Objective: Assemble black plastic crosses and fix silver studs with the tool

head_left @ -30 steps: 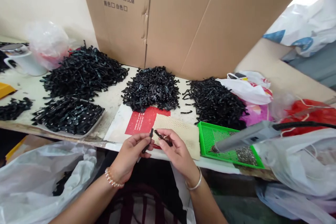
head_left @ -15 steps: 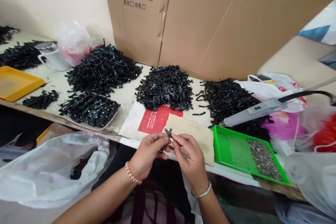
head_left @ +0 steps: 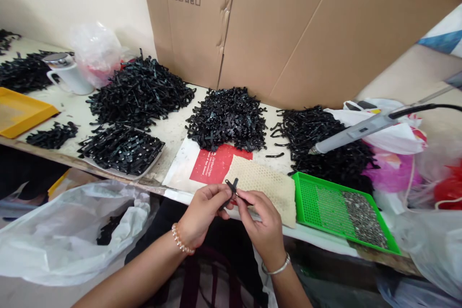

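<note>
Left hand (head_left: 202, 211) and right hand (head_left: 262, 224) meet at the surface (head_left: 72, 106) edge. The fingers of both pinch one small black clip (head_left: 231, 187) between them, over the mesh pad (head_left: 265, 187). Right of the fingers: green tray (head_left: 310, 197). Beyond them: black clip piles (head_left: 227, 118).
</note>
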